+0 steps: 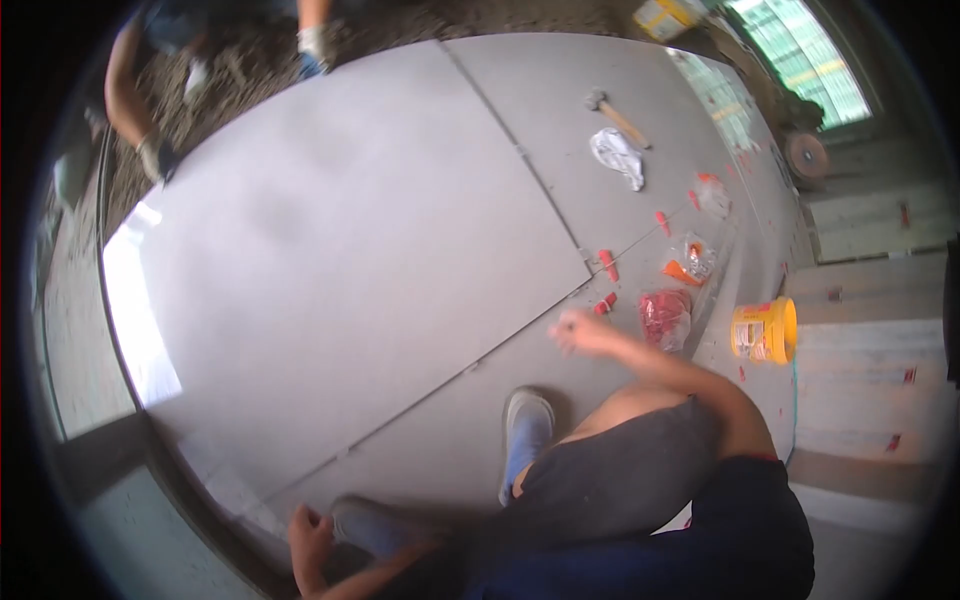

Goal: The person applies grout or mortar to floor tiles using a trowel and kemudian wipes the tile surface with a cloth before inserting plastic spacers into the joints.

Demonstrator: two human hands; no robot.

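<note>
A large, glossy grey floor tile [330, 230] lies in front of me, with narrow joints along its near and right edges. Just off its near right corner hovers my right hand [588, 333], bent at the fingers and smeared by motion; whether it holds anything is unclear. Closest to that hand is a red plastic wedge [606, 303], with another red wedge [608, 265] farther off at the corner. Beside my left shoe, my left hand [310, 540] is closed near the tile's lower left end, and anything inside its curled fingers is hidden.
A bag of red wedges [665, 318], a bag with orange pieces [690, 260] and a yellow bucket [764, 331] stand to the right. Farther away lie a mallet [618, 118] and a white cloth [618, 157]. Another person's gloved hands [156, 158] are at the tile's far edge.
</note>
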